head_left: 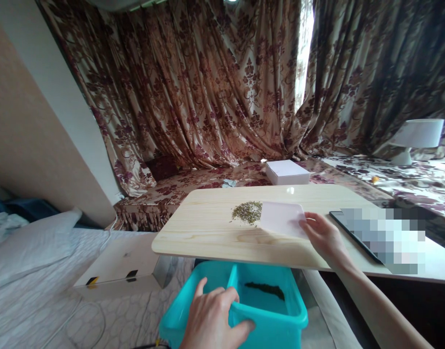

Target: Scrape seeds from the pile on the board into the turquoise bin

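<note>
Table across the middle. On it we note a seed heap, a flat sheet touching its right side, a blurred panel farther right. Before the table: divided bin, scraps in its right compartment. Left of it, carton on bed. Behind the table, box, then curtains; lamp far right.

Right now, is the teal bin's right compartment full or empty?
Neither: a narrow strip of dark bits lies on its floor, with bare floor of the teal bin around it.
</note>
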Tool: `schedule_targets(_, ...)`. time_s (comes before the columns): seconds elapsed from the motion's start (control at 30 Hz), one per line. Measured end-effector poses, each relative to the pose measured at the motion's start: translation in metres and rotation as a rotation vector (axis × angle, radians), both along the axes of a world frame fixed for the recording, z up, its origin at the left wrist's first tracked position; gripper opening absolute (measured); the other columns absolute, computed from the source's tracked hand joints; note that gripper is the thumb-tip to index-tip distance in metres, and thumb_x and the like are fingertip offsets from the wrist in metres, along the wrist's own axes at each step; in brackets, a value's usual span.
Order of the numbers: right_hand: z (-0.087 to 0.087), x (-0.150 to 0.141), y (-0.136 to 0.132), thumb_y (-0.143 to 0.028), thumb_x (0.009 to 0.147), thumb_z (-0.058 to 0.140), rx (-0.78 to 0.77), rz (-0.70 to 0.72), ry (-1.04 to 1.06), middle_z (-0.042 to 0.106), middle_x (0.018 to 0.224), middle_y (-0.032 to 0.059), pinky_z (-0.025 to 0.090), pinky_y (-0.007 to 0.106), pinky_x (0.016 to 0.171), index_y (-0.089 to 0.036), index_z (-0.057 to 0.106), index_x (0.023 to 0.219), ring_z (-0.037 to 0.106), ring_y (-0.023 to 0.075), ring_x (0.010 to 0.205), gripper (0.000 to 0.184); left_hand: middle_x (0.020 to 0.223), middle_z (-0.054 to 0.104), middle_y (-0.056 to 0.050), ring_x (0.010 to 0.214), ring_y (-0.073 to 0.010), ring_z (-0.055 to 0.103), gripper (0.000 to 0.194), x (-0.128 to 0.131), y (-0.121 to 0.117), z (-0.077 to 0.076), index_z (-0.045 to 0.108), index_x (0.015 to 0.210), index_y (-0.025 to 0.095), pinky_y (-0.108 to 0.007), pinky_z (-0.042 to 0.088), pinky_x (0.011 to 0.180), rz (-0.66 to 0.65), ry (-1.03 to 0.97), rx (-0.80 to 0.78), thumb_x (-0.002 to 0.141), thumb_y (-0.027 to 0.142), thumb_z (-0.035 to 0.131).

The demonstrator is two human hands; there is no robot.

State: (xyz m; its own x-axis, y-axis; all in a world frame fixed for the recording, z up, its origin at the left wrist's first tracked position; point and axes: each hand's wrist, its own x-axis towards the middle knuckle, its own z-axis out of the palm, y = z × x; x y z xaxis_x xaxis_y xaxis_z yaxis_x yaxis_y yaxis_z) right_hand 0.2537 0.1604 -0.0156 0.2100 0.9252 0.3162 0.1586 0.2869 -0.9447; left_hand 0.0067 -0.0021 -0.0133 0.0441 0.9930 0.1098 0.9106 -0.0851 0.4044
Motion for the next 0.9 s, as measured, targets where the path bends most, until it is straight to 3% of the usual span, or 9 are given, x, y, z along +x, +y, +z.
schedule_targets(0.13,0.003,0.001,0.001,-0.041,0.062,0.066,0.005,-0.035,0.005,0.072,0.078,0.0069,0.053,0.033,0.068,-0.021,0.056,0.082,0.067,0.0223,0.075,0.03,0.07,0.065,0.003,0.071,-0.0181,0.059,0.008,0.0,0.0,0.001,0.058,0.069,0.024,-0.048,0.018,0.104,0.002,-0.012,0.005,0.062,0.027,0.06)
schedule_targets(0.47,0.004,-0.021,0.006,-0.037,0.065,0.064,-0.022,0.041,0.052,0.072,0.077,0.0055,0.053,0.031,0.067,-0.022,0.055,0.08,0.067,0.02,0.072,0.024,0.071,0.065,0.003,0.073,-0.0186,0.06,0.008,-0.001,-0.001,0.001,0.058,0.07,0.024,-0.049,0.018,0.104,-0.002,-0.008,0.006,0.063,0.028,0.06)
schedule_targets(0.9,-0.001,-0.012,0.002,-0.041,0.063,0.065,-0.022,0.029,0.031,0.071,0.076,0.0058,0.052,0.031,0.067,-0.021,0.056,0.081,0.067,0.0202,0.072,0.029,0.072,0.064,0.004,0.074,-0.018,0.059,0.01,-0.001,-0.001,0.003,0.058,0.07,0.024,-0.048,0.018,0.103,0.007,-0.03,-0.013,0.062,0.027,0.063)
